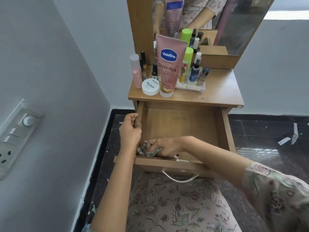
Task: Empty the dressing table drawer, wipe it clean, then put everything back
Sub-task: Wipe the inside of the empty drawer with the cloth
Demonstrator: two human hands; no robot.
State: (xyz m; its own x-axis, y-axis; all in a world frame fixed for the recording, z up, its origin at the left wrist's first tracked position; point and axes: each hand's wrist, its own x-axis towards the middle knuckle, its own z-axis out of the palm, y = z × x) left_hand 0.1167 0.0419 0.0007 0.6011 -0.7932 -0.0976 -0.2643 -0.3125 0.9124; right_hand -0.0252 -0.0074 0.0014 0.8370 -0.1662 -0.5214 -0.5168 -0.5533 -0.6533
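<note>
The drawer (184,124) stands pulled out below the bench (217,93), its floor bare. The right hand (165,147) is inside at the front left corner, its fingers curled round a crumpled cloth (147,152) that lies on the drawer floor. The left hand (130,131) grips the drawer's left wall, with its fingers curled over the top edge. On the bench's left half stand a pink tube (168,64), a white jar (150,87) and small bottles (194,75).
</note>
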